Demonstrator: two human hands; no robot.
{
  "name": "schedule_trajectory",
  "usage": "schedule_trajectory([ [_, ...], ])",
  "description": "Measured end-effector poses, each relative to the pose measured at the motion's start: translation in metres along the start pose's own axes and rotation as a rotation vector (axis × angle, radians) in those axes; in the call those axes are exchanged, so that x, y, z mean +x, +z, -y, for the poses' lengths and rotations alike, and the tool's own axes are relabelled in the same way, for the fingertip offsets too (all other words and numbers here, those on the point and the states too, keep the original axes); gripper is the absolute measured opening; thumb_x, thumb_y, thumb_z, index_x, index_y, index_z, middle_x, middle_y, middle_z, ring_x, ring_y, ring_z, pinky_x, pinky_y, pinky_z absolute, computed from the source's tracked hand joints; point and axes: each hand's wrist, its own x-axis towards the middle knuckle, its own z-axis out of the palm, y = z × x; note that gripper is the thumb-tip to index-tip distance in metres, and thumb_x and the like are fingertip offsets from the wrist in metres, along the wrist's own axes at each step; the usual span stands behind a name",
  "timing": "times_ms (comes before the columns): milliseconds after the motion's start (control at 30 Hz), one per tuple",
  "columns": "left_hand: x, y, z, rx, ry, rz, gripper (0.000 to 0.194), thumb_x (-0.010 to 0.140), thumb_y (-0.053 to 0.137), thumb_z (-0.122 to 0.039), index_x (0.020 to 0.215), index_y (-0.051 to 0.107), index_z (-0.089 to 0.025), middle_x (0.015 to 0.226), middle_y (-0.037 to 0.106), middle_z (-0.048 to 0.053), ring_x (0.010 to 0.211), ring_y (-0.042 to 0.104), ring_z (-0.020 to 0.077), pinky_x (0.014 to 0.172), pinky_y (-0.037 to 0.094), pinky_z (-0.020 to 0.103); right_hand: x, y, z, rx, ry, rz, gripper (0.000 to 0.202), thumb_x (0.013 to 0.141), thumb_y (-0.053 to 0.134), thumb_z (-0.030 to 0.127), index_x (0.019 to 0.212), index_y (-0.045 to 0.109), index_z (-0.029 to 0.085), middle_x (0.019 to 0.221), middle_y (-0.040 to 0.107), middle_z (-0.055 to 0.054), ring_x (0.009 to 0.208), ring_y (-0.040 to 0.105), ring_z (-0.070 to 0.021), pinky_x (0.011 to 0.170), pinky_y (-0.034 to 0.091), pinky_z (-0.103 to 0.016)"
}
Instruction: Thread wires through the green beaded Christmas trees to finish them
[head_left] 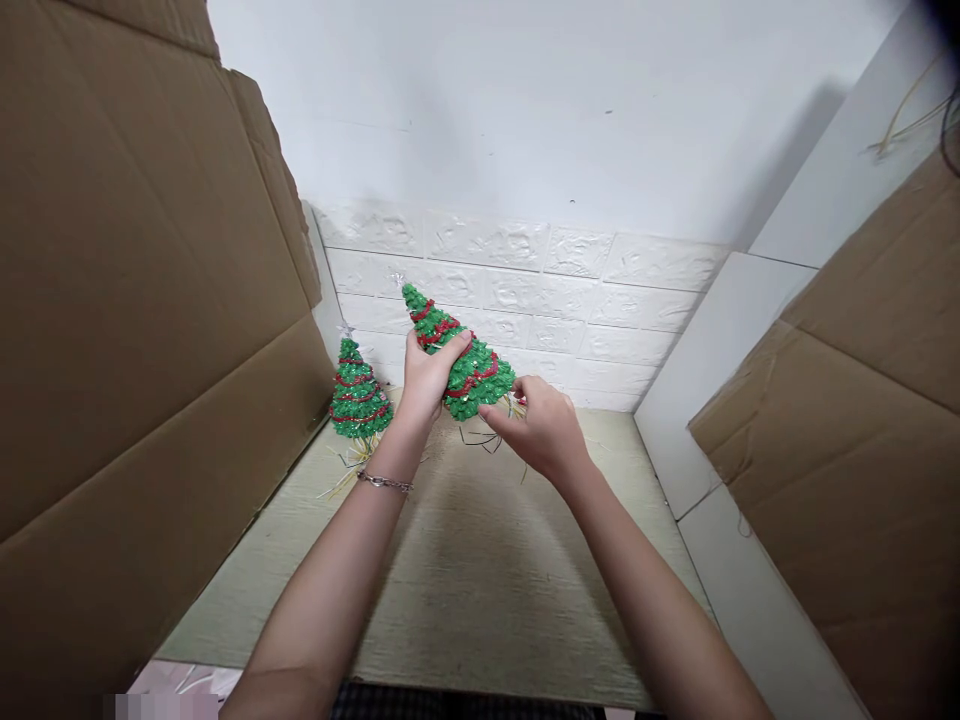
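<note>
A small green Christmas tree [480,378] with red garland and a clear star on top is held in the air, tilted with its tip to the upper left. My left hand [429,375] is wrapped round its middle, the thumb lying across the front. At the tree's base, my right hand [551,425] grips the lower edge between thumb and fingers; what its fingertips touch underneath is partly hidden. Thin loose wires [484,438] show below the base. To the left, a second Christmas tree [360,395] like it stands upright on a spread of yellowish wires [351,470].
The pale table [480,560] lies beneath my arms. Tall cardboard sheets [150,300] rise on the left, with more cardboard [847,440] at right. A white brick-patterned wall [570,290] closes the back, and white panels [720,350] stand on the right.
</note>
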Motion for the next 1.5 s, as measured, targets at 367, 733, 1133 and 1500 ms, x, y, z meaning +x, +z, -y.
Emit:
schedule_trajectory([
  [367,-0.010,0.005,0.004,0.176,0.176,0.019,0.055,0.056,0.078,-0.030,0.103,0.048,-0.022,0.098,0.060,0.005,0.091,0.059,0.0189,0.080,0.048,0.031,-0.002,0.008,-0.003,-0.011,0.093,-0.076,0.051,0.066,0.051,0.072,0.066,0.041,0.022,0.068,0.053,-0.006,0.066,0.050,-0.0207,0.057,0.028,-0.031],
  [733,-0.007,0.004,0.005,0.158,0.122,0.052,0.053,0.056,0.079,-0.032,0.099,0.050,-0.020,0.096,0.061,0.006,0.087,0.060,0.0190,0.079,0.049,0.033,-0.003,0.008,-0.004,-0.040,0.093,-0.073,0.052,0.067,0.049,0.074,0.066,0.043,0.022,0.065,0.051,-0.004,0.065,0.049,-0.0205,0.060,0.029,-0.032],
  [1133,-0.008,0.006,-0.001,0.031,-0.019,0.108,0.041,0.055,0.078,-0.028,0.086,0.052,-0.017,0.080,0.060,0.002,0.068,0.058,0.0128,0.065,0.049,0.027,-0.003,-0.005,-0.006,-0.256,-0.392,-0.221,0.034,0.089,0.041,0.039,0.121,0.052,0.030,0.109,0.058,-0.008,0.099,0.050,-0.0226,0.101,0.019,-0.051],
  [1500,-0.007,0.004,-0.002,0.055,-0.049,0.127,0.042,0.054,0.079,-0.028,0.086,0.054,-0.017,0.081,0.059,0.003,0.068,0.058,0.0135,0.064,0.049,0.027,0.001,-0.004,-0.013,-0.162,-0.366,-0.080,0.049,0.089,0.036,0.050,0.131,0.043,0.027,0.121,0.051,-0.010,0.109,0.045,-0.0261,0.099,0.024,-0.050],
])
